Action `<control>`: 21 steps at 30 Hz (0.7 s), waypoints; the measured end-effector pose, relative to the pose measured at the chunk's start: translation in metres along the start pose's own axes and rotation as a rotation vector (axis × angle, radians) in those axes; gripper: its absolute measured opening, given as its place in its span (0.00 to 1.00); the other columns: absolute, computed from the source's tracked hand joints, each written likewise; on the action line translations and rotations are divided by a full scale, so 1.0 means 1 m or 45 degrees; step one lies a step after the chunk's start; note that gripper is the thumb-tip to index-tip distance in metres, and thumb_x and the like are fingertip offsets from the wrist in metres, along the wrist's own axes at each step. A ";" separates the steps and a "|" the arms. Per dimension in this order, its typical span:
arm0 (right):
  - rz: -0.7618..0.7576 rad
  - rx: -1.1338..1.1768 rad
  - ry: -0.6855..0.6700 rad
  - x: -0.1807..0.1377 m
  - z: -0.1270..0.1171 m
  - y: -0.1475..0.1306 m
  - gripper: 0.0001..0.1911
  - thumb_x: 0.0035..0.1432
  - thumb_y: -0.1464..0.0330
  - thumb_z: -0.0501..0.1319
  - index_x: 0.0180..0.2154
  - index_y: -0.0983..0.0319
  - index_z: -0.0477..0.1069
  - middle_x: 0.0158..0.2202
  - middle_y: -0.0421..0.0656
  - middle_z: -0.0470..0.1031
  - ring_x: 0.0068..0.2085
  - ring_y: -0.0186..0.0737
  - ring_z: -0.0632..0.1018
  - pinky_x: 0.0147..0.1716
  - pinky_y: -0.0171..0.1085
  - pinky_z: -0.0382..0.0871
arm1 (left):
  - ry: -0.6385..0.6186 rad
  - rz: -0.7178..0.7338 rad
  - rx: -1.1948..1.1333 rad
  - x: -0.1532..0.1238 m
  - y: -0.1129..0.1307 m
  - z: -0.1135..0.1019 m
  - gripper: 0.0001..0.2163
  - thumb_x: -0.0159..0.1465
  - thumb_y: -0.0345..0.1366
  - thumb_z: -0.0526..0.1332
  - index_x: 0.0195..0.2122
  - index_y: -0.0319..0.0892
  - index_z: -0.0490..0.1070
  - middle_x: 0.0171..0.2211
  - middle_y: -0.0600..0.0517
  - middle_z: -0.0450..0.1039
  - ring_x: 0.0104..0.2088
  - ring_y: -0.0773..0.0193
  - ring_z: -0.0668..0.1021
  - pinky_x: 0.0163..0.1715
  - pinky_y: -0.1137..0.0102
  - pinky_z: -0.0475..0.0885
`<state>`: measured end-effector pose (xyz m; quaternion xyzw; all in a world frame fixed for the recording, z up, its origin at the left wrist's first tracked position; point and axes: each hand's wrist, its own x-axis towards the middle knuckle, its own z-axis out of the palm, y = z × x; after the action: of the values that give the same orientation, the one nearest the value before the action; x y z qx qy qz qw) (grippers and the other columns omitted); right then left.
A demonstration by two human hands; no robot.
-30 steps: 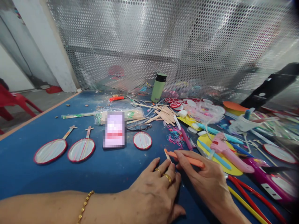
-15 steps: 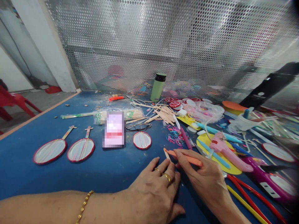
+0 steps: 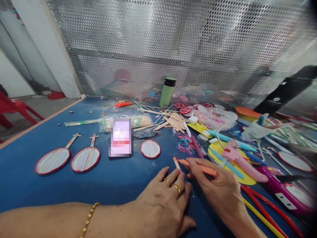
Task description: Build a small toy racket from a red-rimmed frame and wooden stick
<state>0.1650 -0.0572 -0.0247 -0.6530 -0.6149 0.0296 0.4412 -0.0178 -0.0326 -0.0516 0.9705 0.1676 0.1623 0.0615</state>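
My left hand (image 3: 165,195) lies palm down with fingers stretched out, pressing a small wooden craft stick (image 3: 177,165) against the blue tabletop. The stick's far end is coloured orange, and its near part is hidden under my fingers. Closed around an orange marker (image 3: 205,169), my right hand (image 3: 218,185) keeps the pen's tip just right of that coloured end. Beyond my hands lies a red-rimmed disc (image 3: 150,149) with lines across it. Two similar discs with stick handles, one near the left side (image 3: 53,161) and the other beside it (image 3: 86,159), rest on the table.
A phone-like pixelated panel (image 3: 120,138) stands behind the discs, near eyeglasses (image 3: 147,135). Farther back are loose craft sticks (image 3: 174,119) and a green bottle (image 3: 167,93). To the right lie a pink glue gun (image 3: 241,158), red-handled pliers (image 3: 272,208) and a white cup (image 3: 259,129).
The marker and my right hand have shifted slightly right, away from the stick's end. More orange shows on that end. My left hand has stayed in place.
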 end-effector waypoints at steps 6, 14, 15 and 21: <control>-0.069 0.006 0.001 -0.001 0.002 0.003 0.11 0.62 0.62 0.62 0.35 0.58 0.82 0.32 0.38 0.84 0.27 0.35 0.82 0.31 0.30 0.77 | -0.020 0.016 0.009 0.001 -0.001 -0.001 0.31 0.72 0.54 0.51 0.64 0.31 0.62 0.64 0.33 0.64 0.65 0.41 0.66 0.63 0.48 0.62; -0.064 -0.004 -0.003 -0.003 0.001 0.005 0.12 0.63 0.61 0.62 0.35 0.58 0.82 0.31 0.38 0.84 0.26 0.34 0.82 0.28 0.29 0.76 | -0.054 0.008 -0.003 0.001 -0.001 -0.002 0.31 0.72 0.54 0.50 0.65 0.30 0.61 0.64 0.32 0.63 0.66 0.41 0.65 0.64 0.47 0.62; -0.051 -0.003 -0.002 -0.003 0.001 0.005 0.12 0.63 0.60 0.62 0.34 0.58 0.82 0.31 0.38 0.84 0.26 0.34 0.82 0.26 0.29 0.75 | -0.053 0.009 -0.001 0.001 -0.001 -0.002 0.31 0.72 0.54 0.50 0.65 0.31 0.62 0.64 0.32 0.63 0.66 0.41 0.65 0.63 0.47 0.62; -0.118 -0.003 0.031 -0.001 0.001 0.002 0.11 0.62 0.62 0.62 0.34 0.57 0.82 0.32 0.37 0.84 0.25 0.33 0.82 0.28 0.28 0.76 | -0.039 0.005 0.004 0.001 -0.001 -0.002 0.31 0.72 0.54 0.51 0.65 0.31 0.62 0.64 0.33 0.63 0.66 0.41 0.65 0.63 0.48 0.63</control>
<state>0.1656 -0.0568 -0.0269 -0.6246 -0.6390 0.0004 0.4489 -0.0178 -0.0314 -0.0501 0.9733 0.1648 0.1471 0.0623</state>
